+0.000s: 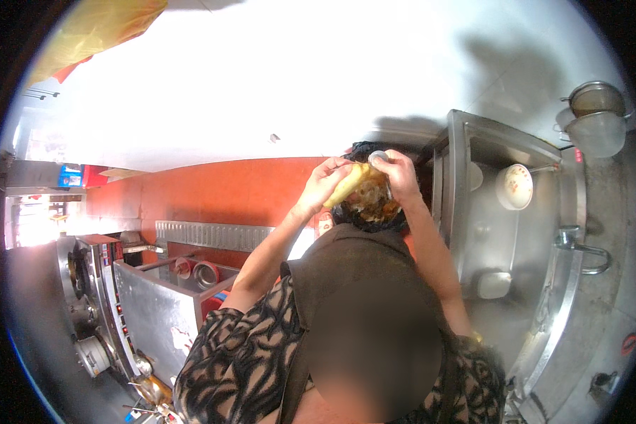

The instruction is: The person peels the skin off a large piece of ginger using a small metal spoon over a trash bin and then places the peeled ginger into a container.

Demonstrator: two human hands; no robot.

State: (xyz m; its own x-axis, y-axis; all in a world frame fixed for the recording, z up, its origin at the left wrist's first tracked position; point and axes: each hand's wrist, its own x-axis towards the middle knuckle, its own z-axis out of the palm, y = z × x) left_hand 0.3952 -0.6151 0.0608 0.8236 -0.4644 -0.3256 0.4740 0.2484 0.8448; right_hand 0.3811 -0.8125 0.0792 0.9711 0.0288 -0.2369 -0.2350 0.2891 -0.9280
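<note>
My left hand (320,183) grips a long, pale yellow piece of food (347,184), a peeled fruit or vegetable by its look. My right hand (399,175) is closed on a small tool (378,157) with a rounded grey end. Fingers hide most of that tool, so its kind is unclear. The two hands are close together, with the tool near the food's upper end. Beneath them, a bin lined with a black plastic bag (344,214) holds mixed food scraps (376,199). A dark apron (350,249) covers my front.
To the right is a stainless steel sink (482,312) with a soiled white bowl (515,186), a white dish (494,285) and a tap (588,252). Strainers (596,100) lie beyond it. A steel cabinet (159,307) stands left, near red bowls (206,275) and a pot (93,358).
</note>
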